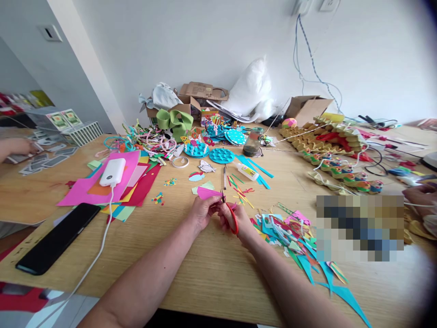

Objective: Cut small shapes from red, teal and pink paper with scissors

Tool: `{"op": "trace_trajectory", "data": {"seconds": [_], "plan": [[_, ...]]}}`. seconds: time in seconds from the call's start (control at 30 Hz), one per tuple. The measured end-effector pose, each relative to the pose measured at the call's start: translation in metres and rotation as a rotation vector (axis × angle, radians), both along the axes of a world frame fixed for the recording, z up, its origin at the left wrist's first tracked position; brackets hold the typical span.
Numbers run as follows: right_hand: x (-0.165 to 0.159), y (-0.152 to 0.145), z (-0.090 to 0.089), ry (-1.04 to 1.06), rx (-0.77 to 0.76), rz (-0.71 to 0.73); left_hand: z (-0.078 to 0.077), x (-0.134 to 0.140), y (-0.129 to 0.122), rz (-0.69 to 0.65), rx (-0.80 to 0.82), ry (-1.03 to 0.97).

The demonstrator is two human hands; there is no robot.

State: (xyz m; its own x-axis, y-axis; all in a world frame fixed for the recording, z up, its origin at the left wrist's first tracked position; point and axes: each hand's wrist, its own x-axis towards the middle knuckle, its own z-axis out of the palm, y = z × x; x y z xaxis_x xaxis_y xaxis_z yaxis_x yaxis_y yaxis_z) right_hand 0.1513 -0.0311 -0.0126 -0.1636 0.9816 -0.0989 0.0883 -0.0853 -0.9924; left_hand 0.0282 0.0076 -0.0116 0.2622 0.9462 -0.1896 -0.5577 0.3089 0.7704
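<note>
At the middle of the table my left hand (202, 212) pinches a small piece of pink paper (206, 193). My right hand (241, 221) is closed around red-handled scissors (235, 223), whose dark blades stand at the pink paper's right edge. A pale green scrap (203, 186) lies just behind the paper. Beyond my hands are a pen (225, 178), a glue bottle (248, 171), a paper fish in colours (196, 176) and a white fish cut-out (206, 166). Thin coloured paper strips (241, 191) lie behind my right hand.
Paper scraps (290, 237) are heaped to the right. On the left lie coloured sheets (146, 182), a white power bank (113, 172) with a cable, and a black phone (58, 238). Blue discs (221, 156) and a glass jar (253, 142) stand behind. Other people's hands (22, 148) show at both sides.
</note>
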Motion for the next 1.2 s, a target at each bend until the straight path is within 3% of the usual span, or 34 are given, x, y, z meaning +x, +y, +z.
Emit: {"op": "trace_trajectory", "data": {"seconds": [0.93,1.2], "plan": [[0.0019,0.003,-0.0002,-0.004,-0.011,0.001,-0.0064,-0.0013,0.0031,-0.014,0.001,-0.013],[0.0055,0.0055,-0.0034,-0.039,-0.007,0.065,-0.0058,-0.0032,0.0044,-0.038,0.021,-0.008]]}}
